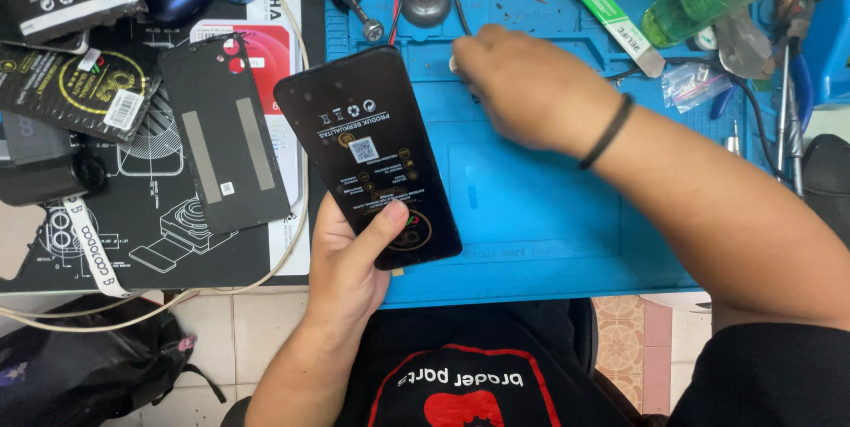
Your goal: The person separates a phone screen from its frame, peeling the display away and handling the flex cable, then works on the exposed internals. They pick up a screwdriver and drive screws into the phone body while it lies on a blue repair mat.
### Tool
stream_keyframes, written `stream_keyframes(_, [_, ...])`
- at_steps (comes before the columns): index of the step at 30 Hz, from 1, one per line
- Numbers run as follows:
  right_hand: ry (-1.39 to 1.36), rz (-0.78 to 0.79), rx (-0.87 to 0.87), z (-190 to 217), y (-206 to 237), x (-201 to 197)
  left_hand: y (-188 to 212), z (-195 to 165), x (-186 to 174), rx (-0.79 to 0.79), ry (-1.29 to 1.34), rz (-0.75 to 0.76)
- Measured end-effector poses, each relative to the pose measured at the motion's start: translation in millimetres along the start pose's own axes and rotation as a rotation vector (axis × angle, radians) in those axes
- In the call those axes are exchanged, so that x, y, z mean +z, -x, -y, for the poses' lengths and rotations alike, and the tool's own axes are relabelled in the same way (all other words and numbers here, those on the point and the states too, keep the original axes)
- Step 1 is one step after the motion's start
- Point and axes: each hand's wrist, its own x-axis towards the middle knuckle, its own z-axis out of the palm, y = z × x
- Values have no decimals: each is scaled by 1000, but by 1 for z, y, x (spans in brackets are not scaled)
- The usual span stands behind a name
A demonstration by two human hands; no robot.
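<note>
1. Phone screen panel point(372, 154), black with small printed icons, is tilted above the left edge of the blue work mat point(549, 215).
2. Left of it, a dark back cover point(226, 130) lies flat on the desk point(292, 254).
3. Left hand point(347, 263) grips the panel's lower end, thumb across its face.
4. Right hand point(527, 86), blurred, reaches over the mat's upper part; its grip cannot be told.

phone repair workshop — blue repair mat point(549, 215) | tweezers point(788, 117) | loose back cover point(223, 135)
</note>
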Motion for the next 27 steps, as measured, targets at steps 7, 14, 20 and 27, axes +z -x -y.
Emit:
stream_keyframes(7, [-88, 7, 41, -9, 14, -9, -6, -2, 5, 2, -7, 4])
stream_keyframes(14, [-229, -108, 175, -3, 12, -3, -5, -2, 6, -9, -20, 4])
stream_keyframes(20, [-266, -200, 274, 4, 15, 5, -4, -1, 5, 4, -19, 6])
stream_keyframes(27, [-223, -273, 308, 20, 25, 10, -2, -5, 6, -1, -15, 10])
